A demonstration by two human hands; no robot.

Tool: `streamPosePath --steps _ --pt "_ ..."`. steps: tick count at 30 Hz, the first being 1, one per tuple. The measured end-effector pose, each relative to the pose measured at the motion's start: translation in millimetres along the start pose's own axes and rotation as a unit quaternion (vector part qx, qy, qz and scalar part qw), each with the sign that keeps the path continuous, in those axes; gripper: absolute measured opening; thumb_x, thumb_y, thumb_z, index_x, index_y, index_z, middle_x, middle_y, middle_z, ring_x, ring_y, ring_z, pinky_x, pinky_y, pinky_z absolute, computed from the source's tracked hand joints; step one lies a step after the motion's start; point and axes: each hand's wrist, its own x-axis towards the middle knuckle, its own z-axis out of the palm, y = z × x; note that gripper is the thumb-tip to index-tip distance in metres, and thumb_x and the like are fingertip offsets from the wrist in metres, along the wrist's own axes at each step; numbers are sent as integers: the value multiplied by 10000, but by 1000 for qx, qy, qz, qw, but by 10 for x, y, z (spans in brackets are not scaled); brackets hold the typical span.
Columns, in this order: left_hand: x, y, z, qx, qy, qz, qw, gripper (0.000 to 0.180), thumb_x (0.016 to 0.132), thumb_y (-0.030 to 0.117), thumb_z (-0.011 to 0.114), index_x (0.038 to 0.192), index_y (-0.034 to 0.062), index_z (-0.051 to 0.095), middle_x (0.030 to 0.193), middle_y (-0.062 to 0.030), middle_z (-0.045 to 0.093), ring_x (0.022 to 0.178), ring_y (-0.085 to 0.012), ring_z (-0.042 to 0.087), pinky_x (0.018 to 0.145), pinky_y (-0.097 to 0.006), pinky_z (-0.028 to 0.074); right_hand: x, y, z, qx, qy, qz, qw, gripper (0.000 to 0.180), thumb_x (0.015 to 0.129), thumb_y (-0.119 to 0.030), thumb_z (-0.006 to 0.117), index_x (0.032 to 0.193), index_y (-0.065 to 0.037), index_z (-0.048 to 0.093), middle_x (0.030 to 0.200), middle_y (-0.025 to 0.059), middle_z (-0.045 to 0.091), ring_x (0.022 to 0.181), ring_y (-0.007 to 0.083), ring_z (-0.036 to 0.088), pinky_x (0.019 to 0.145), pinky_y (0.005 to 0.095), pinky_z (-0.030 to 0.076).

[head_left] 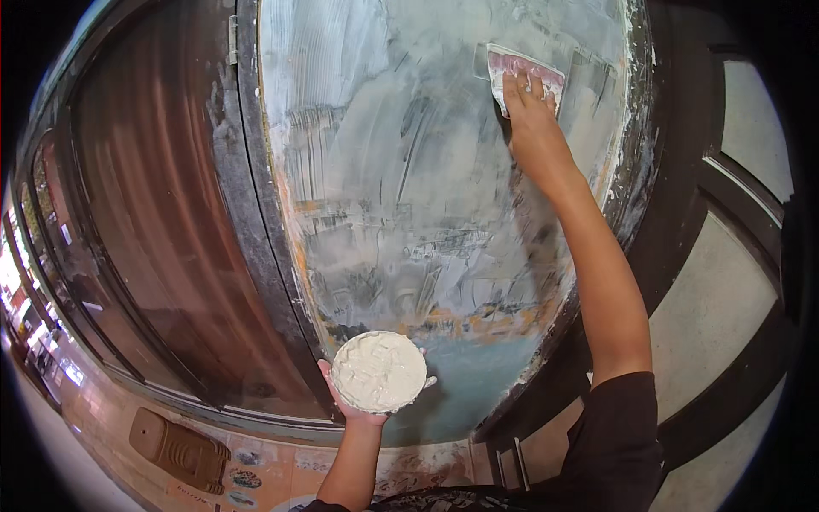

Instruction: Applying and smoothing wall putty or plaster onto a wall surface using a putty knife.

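Observation:
My right hand (531, 107) reaches high on the wall, its fingers pressed over a flat putty scraper (519, 66) with a pinkish face smeared in white. The scraper's wide edge lies against the wall panel (409, 196), which is streaked with grey and white filler. Low in front of me, my left hand (337, 392) bears a round, shallow container of white putty (379, 372) from beneath. Thumb and fingertips show at its rim; the palm is hidden under it. The putty's surface is lumpy and dragged.
To the left stands a dark-framed door with a reddish-brown curtain (162, 205). Dark frames with pale panels (717, 299) line the right. A brown plastic object (181, 448) lies on the tiled floor (299, 465) at lower left, beside several smeared spots. The wall's bottom strip (478, 375) is smooth blue-green.

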Motion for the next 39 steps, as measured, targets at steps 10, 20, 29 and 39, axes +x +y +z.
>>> streamPosePath --steps 10,20,29,39 --pt "76 -55 -120 -46 0 -25 999 1049 763 921 367 1528 203 385 1587 -207 311 1386 -617 268 1008 -869 190 -343 -250 51 20 -21 -7 1000 647 820 109 509 1451 84 368 1467 317 422 1419 493 327 1140 610 282" --pt "-16 -151 -89 -23 3 -28 999 1023 762 913 383 1520 227 405 1587 -200 315 1377 -616 286 995 -870 215 -484 -200 -311 46 -10 -16 999 586 839 100 450 1423 97 395 1463 306 436 1402 482 364 1142 616 288" --pt "-167 -146 -107 -16 3 -6 1000 1028 746 914 423 1518 236 409 1588 -194 318 1383 -612 277 1001 -874 190 -231 -227 86 -22 3 -54 998 552 883 24 469 1424 104 389 1485 295 412 1415 479 353 1140 603 307" --pt "-244 -57 -139 3 20 22 1000 1072 743 931 391 1521 194 403 1573 -214 339 1384 -585 308 1001 -870 202 -86 -222 -348 27 78 -48 995 520 904 13 447 1412 112 393 1455 317 433 1398 483 365 1152 554 317"
